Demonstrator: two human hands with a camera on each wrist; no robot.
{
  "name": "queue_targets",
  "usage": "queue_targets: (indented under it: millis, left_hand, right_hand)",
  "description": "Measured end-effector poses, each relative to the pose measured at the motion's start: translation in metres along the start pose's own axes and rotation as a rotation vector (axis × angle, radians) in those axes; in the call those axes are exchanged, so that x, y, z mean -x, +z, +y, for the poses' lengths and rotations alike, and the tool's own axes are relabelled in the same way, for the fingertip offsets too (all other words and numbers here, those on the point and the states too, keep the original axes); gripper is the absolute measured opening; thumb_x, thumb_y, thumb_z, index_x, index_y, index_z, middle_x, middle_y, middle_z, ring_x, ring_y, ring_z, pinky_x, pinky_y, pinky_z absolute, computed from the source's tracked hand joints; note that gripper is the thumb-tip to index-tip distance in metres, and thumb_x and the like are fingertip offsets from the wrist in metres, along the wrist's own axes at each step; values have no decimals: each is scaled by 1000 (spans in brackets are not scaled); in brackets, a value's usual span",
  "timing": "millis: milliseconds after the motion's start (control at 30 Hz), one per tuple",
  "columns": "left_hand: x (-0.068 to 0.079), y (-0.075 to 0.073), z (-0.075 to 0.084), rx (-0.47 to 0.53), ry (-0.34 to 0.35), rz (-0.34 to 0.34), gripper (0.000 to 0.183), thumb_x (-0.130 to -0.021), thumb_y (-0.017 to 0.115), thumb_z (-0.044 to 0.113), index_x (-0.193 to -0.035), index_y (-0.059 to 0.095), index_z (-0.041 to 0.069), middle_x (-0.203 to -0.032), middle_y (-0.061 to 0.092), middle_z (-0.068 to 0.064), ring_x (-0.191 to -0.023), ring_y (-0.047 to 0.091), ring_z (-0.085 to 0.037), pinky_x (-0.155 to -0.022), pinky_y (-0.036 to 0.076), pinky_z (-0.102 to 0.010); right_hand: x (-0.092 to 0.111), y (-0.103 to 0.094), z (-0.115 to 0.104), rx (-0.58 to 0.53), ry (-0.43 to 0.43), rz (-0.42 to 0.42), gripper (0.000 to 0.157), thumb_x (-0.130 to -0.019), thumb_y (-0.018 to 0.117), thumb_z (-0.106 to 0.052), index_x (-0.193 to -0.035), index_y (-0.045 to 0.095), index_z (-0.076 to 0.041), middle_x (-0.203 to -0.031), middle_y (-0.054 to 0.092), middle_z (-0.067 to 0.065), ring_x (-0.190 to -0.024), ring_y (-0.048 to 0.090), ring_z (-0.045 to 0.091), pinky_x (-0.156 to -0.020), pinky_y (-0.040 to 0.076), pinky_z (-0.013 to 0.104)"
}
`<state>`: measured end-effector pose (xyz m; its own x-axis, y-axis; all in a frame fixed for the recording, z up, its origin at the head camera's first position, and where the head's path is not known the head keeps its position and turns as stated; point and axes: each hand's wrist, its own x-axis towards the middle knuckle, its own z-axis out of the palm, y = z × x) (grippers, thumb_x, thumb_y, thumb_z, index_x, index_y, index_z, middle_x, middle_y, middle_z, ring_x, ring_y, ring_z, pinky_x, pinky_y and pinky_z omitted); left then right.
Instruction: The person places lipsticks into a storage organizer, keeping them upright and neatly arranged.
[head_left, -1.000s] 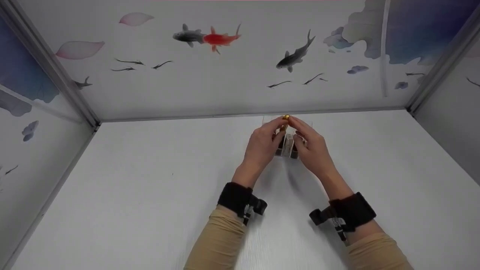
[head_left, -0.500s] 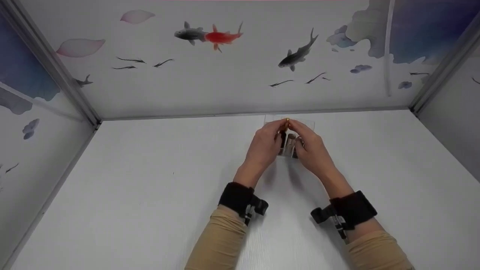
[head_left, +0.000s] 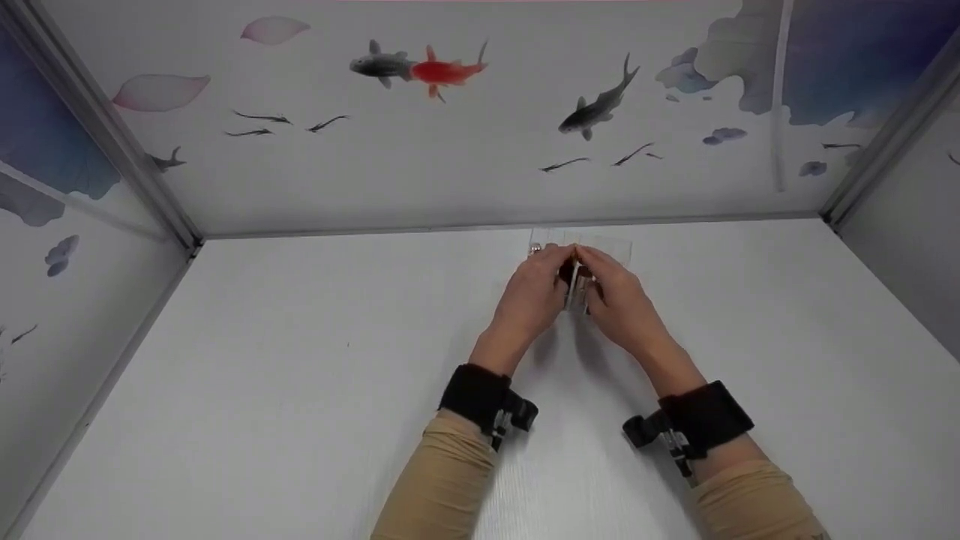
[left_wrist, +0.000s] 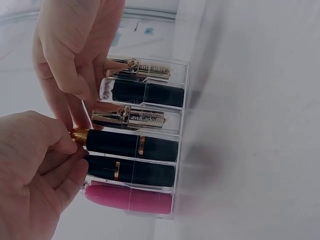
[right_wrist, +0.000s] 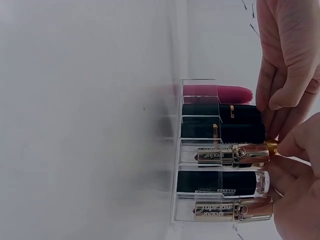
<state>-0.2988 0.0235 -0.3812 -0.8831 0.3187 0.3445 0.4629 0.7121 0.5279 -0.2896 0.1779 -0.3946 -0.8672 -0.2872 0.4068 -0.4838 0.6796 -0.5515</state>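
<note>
A clear lipstick holder point(left_wrist: 184, 107) stands near the back wall, with lipsticks in a row in its slots. A black lipstick point(left_wrist: 112, 141) with a gold top sits in a middle slot. My left hand point(head_left: 531, 291) holds its gold top point(left_wrist: 79, 136) between fingertips, the thumb close to a neighbouring black tube point(left_wrist: 150, 172). From the other side my right hand point(head_left: 621, 296) has its fingertips on that same gold top. Its thumb lies by a gold lipstick point(right_wrist: 252, 155). In the head view the hands cover most of the holder.
Also in the holder are a pink tube point(left_wrist: 127, 198) at the left end, a black tube with a clear end point(right_wrist: 215, 183), and another gold lipstick point(right_wrist: 255, 209) at the right end. White panels with painted fish point(head_left: 450, 71) enclose the white table point(head_left: 262, 375).
Both hands have come down slightly toward the holder. The gold top, seen above the fingertips earlier, has sunk lower between them and is hidden in the head view.
</note>
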Motion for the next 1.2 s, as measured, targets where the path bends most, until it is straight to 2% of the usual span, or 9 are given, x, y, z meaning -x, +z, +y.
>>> queue_targets:
  millis: [200, 333, 400, 633, 933, 1200]
  left_hand:
    - [0, 4, -2, -152, 55, 62, 38, -99, 57, 7, -137, 60, 10, -133, 67, -3, -130, 58, -18, -116, 41, -28]
    - [1, 5, -1, -246, 39, 60, 36, -100, 57, 13, -137, 61, 11, -136, 65, -1, -134, 55, -18, -118, 38, -27]
    - [1, 6, -1, -258, 30, 53, 36, -100, 57, 14, -136, 61, 11, -137, 65, -1, -135, 54, -19, -118, 39, -28]
    - [1, 6, -2, -302, 17, 28, 38, -100, 59, 18, -137, 61, 13, -137, 64, 0, -134, 53, -20, -111, 46, -33]
    - [3, 8, -1, -353, 8, 19, 38, -100, 59, 21, -138, 59, 15, -139, 63, 2, -135, 51, -18, -107, 49, -35]
    - [6, 9, -1, -427, 49, 51, 40, -98, 63, 23, -137, 60, 14, -137, 63, 1, -133, 52, -19, -103, 52, -35]
  right_hand:
    - [1, 3, 2, 72, -45, 24, 48, -95, 50, 9, -144, 47, 8, -144, 53, 25, -125, 58, 38, -107, 48, 49]
    - [0, 5, 4, 140, -94, 57, 44, -95, 53, 8, -138, 52, 10, -135, 61, 25, -126, 57, 39, -111, 43, 52]
    - [0, 6, 4, 167, -90, 63, 43, -94, 55, 7, -137, 54, 9, -133, 62, 25, -128, 56, 40, -114, 39, 54]
    - [1, 7, 2, 187, -4, 2, 45, -95, 55, 1, -140, 52, 7, -140, 58, 23, -136, 47, 42, -118, 28, 62]
    - [1, 5, 1, 208, 29, -49, 48, -95, 56, 0, -142, 49, 8, -145, 54, 23, -140, 44, 40, -118, 25, 63]
    - [1, 4, -1, 246, 28, -71, 49, -94, 57, 0, -142, 49, 7, -146, 52, 24, -139, 43, 42, -116, 28, 64]
